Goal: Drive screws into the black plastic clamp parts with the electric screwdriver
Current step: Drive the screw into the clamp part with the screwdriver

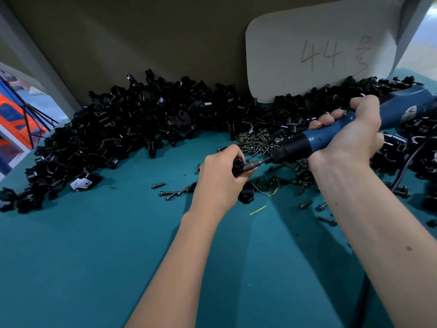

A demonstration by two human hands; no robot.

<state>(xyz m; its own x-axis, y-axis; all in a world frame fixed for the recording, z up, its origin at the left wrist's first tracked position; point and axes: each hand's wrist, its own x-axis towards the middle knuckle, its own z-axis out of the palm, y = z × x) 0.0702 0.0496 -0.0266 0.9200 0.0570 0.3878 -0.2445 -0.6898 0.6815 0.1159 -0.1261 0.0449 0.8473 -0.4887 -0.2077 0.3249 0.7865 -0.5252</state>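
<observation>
A screw goes into a black clamp part held just above the green tabletop.

The left hand has its fingers curled tight around the clamp part, apparently to steady it against the bit; the right hand wraps the electric screwdriver, angled down-left so its tip meets the part. Loose screws lie within reach, just in front of the heap of clamp parts.
</observation>
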